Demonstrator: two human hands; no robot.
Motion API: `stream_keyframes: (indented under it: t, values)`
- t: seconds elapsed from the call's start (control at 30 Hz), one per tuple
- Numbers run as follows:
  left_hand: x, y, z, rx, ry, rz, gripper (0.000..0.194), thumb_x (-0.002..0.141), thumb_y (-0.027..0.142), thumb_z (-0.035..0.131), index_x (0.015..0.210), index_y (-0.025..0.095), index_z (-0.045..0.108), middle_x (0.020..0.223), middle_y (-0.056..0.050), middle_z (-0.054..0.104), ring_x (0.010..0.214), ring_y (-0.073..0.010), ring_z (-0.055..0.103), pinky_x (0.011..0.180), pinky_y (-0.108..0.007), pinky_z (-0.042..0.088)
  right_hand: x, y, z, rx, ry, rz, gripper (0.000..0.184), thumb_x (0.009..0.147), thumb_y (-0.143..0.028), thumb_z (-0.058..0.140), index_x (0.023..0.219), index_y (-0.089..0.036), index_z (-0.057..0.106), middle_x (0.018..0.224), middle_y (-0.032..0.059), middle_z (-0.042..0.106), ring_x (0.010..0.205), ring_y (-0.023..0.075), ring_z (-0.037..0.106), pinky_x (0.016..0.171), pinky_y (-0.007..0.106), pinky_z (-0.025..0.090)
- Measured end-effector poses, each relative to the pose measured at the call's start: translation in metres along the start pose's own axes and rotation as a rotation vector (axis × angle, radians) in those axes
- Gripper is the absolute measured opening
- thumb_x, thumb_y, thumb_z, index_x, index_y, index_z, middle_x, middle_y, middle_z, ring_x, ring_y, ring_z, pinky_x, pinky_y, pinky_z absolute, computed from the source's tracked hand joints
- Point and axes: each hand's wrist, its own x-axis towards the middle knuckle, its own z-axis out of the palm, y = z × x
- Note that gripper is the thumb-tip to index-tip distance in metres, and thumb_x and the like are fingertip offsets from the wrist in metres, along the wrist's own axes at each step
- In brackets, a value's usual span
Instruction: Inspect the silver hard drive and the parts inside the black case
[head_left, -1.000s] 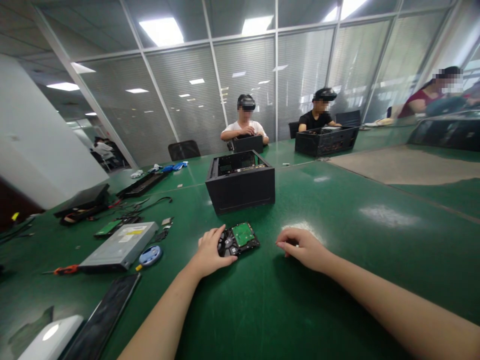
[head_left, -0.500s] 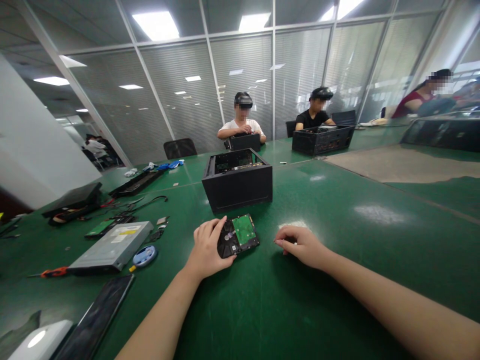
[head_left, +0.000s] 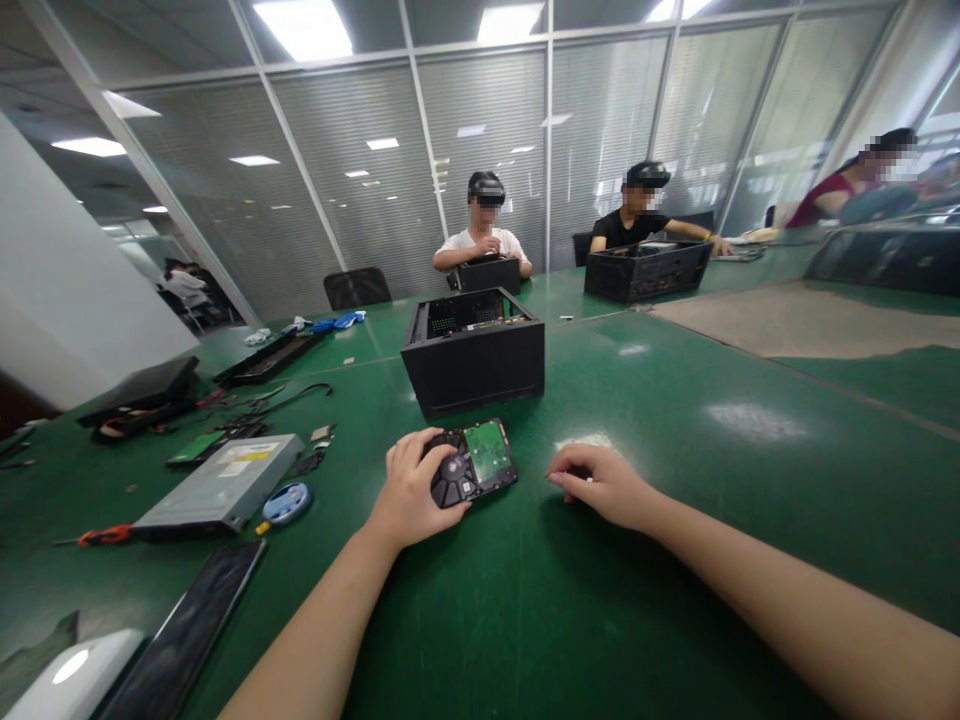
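Note:
A hard drive (head_left: 477, 462) lies on the green table (head_left: 675, 520) with its green circuit board facing up. My left hand (head_left: 409, 492) grips its near-left end, thumb on the front edge and fingers curled over the far side. My right hand (head_left: 604, 483) rests on the table a little to the right of the drive, fingers curled loosely under, touching nothing I can make out. An open black computer case (head_left: 472, 350) stands just behind the drive.
At left lie an optical drive (head_left: 221, 482), a blue round part (head_left: 286, 503), a red-handled screwdriver (head_left: 97, 535), a dark side panel (head_left: 187, 630), loose cables and boards (head_left: 217, 440). Three people sit across the table with other black cases (head_left: 646, 270).
My left hand has turned the hard drive slightly and tightened its hold on the left end. My right hand stays where it was. The view has tilted a little.

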Motion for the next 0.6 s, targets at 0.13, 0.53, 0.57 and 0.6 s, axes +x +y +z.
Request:
stream_keyframes:
  t: [0.13,0.53,0.57,0.6]
  values:
    - [0.0002,-0.0005,0.0002,0.013,-0.004,0.007,0.062,0.061,0.040,0.074,0.118,0.023,0.057,0.138,-0.014,0.048,0.130,-0.0356,0.040,0.108,-0.051,0.031,0.0005,0.0007,0.0012,-0.011,0.005,-0.014,0.015,0.088,-0.031,0.059,0.084,-0.018,0.067,0.087,0.0042,0.066,0.063,0.0140,0.064,0.064,0.030,0.050]
    - [-0.0005,0.0064,-0.0046,0.089,0.012,0.098,0.057,0.070,0.038,0.069,0.123,0.022,0.056,0.142,-0.016,0.044,0.134,-0.0363,0.037,0.109,-0.054,0.029,0.0000,0.0015,0.0011,-0.010,-0.007,-0.004,0.017,0.088,-0.032,0.058,0.084,-0.018,0.067,0.084,0.0042,0.066,0.064,0.0149,0.064,0.065,0.031,0.050]
    - [-0.0004,0.0074,-0.0046,0.089,0.007,0.095,0.057,0.070,0.038,0.069,0.123,0.022,0.056,0.143,-0.015,0.044,0.134,-0.0366,0.036,0.109,-0.054,0.029,0.0000,0.0014,0.0011,-0.012,-0.008,-0.002,0.017,0.088,-0.033,0.058,0.084,-0.018,0.067,0.083,0.0040,0.066,0.064,0.0149,0.064,0.066,0.030,0.050]
    - [-0.0003,0.0082,-0.0044,0.087,0.005,0.091,0.057,0.070,0.038,0.069,0.123,0.023,0.056,0.143,-0.015,0.043,0.134,-0.0369,0.036,0.109,-0.055,0.029,0.0000,0.0013,0.0010,-0.013,-0.008,0.002,0.017,0.088,-0.033,0.059,0.084,-0.018,0.067,0.083,0.0039,0.066,0.064,0.0150,0.064,0.066,0.030,0.050]
